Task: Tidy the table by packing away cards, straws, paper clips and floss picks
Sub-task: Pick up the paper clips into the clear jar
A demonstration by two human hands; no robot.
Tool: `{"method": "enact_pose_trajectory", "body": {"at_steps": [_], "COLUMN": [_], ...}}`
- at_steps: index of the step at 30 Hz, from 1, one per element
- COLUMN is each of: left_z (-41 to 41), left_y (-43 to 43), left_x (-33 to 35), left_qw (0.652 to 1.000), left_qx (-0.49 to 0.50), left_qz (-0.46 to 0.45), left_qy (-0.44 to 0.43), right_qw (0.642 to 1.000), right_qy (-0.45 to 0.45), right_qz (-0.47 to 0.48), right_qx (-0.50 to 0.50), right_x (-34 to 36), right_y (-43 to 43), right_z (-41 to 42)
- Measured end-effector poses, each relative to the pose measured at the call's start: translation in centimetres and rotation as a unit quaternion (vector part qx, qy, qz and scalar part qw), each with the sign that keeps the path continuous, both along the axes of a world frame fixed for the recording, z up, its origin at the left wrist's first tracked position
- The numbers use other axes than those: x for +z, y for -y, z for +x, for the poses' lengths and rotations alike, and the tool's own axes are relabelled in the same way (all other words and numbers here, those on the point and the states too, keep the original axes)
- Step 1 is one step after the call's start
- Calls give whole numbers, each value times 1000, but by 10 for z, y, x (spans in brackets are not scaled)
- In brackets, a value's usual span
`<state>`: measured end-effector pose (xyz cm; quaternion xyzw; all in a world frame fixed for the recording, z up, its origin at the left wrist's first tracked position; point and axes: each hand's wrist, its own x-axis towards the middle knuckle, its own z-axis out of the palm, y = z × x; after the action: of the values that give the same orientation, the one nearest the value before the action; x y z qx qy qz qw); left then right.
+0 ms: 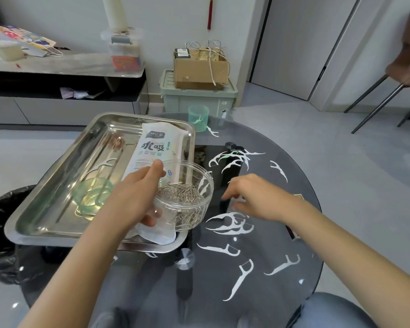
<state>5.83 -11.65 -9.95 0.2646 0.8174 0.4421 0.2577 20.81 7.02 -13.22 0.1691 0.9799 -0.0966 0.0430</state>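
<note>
The left hand (pixel 130 197) grips a clear tub (pixel 187 200) of paper clips (pixel 182 192) over the tray's (pixel 57 176) right edge, thumb on the far rim and fingers curled under; the smooth plastic looks slippery and best held by the wall. The right hand (pixel 258 197) hovers over the tabletop (pixel 294 185), fingers spread and holding nothing. Floss picks (pixel 232 223) lie scattered beneath, light, thin and flat on glass, probably easiest pinched by their handles.

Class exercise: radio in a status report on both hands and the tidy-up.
Left hand holding clear tub of paper clips over steel tray. Right hand open, reaching over glass table. Floss picks scattered, unpacked.
</note>
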Motion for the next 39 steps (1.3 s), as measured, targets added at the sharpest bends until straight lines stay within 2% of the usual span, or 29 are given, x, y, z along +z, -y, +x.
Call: {"method": "enact_pose_trajectory", "body": {"at_steps": [7, 11, 19, 30, 33, 35, 37, 39], "left_z": [-1, -1, 2, 5, 6, 7, 9, 11], "left_y": [0, 0, 3, 5, 4, 0, -1, -3], "left_x": [-2, -3, -2, 1, 0, 0, -1, -1], "left_qw": [1000, 1000, 1000, 999, 999, 999, 1000, 999], "left_qx": [-5, -2, -4, -8, -9, -12, -17, -23], "left_qz": [8, 9, 9, 11, 7, 7, 8, 21], "left_qy": [20, 25, 28, 29, 31, 32, 24, 19], "right_qw": [999, 992, 986, 983, 983, 978, 950, 932], "right_qy": [28, 99, 148, 128, 85, -25, -163, -224], "right_qz": [36, 77, 10, -45, -90, -131, -196, -246], "right_qx": [21, -13, -74, -124, -135, -163, -179, -141], "right_x": [-4, -3, 11, 14, 15, 25, 44, 65], "right_y": [-2, 4, 12, 16, 12, 10, 17, 30], "right_z": [-10, -19, -27, -24, -17, -11, -6, -4]}}
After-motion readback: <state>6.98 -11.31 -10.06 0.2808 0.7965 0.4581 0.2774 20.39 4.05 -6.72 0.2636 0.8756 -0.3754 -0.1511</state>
